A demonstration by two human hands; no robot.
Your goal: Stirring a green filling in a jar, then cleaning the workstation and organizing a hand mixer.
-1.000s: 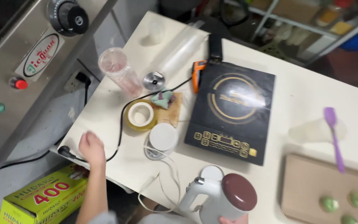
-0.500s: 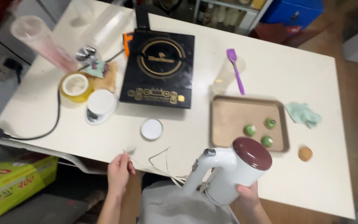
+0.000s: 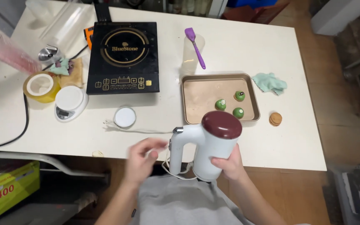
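At the bottom centre of the frame, the right hand (image 3: 226,164) grips the body of a white hand mixer (image 3: 205,146) with a dark red cap, held upright at the near edge of the surface (image 3: 238,46). Just left of it, the left hand (image 3: 143,160) is blurred, fingers loosely curled, touching nothing I can make out, near the mixer's handle and its thin white cord (image 3: 138,131). Further up lies a small round white lid (image 3: 125,117), then a baking tray (image 3: 201,98) holding three green balls (image 3: 221,104), a white kitchen scale (image 3: 69,102) and a black induction cooker (image 3: 123,57).
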